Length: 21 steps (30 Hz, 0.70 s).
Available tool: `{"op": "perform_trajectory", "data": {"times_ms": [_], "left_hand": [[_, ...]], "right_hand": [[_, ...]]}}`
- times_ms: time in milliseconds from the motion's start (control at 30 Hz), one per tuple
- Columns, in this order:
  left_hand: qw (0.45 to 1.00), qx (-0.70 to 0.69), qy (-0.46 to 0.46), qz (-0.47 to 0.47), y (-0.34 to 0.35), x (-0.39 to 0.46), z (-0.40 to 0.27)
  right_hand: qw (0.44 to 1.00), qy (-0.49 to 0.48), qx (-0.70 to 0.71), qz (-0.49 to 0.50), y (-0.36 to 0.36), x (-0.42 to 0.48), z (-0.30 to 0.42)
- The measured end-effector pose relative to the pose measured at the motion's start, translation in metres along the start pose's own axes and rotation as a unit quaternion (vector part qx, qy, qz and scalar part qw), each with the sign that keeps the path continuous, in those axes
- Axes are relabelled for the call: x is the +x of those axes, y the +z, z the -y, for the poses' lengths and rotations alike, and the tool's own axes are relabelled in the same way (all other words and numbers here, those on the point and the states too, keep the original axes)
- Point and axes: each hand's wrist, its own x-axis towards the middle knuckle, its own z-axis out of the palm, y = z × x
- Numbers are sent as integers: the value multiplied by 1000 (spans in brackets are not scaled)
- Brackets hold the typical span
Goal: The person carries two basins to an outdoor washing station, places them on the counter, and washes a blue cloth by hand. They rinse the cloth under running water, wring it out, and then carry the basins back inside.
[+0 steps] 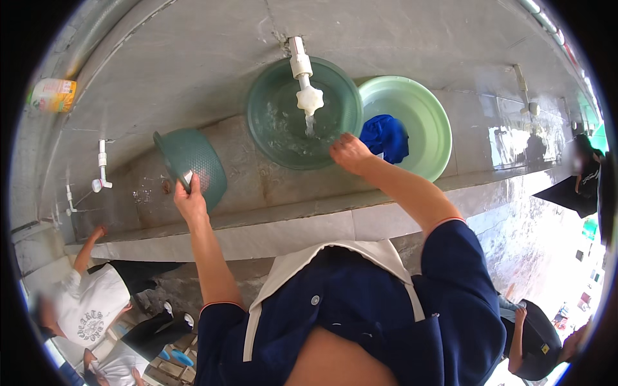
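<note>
My left hand grips the rim of a dark green plastic basket or basin with a dimpled wall, tipped on its side in the tiled trough. Water runs from a white plastic tap into a large dark green basin. My right hand is at that basin's right front rim, its fingers curled; whether it grips the rim cannot be told. Just right of it, a blue cloth lies in a light green plastic basin, which stands against the dark one.
The trough's front ledge runs between me and the basins. More taps are on the wall at both sides. A bottle lies at the upper left. Other people stand at the lower left and at the right.
</note>
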Motion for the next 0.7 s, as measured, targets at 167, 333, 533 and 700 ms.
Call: {"op": "perform_trajectory", "data": {"times_ms": [167,333,533,700], "left_hand": [[975,187,92,82,30,-33,-19],[918,299,163,202,57,-42,-30],[824,401,222,335,81,-62,-7],[747,412,289,435,111,-94,35]], "right_hand": [[983,-58,34,171,-67,-46,-9],[976,-120,16,180,-133,-51,-26],[969,-147,-30,197,-187,-97,-39],[967,-147,-41,206,-233,-111,-22]]}}
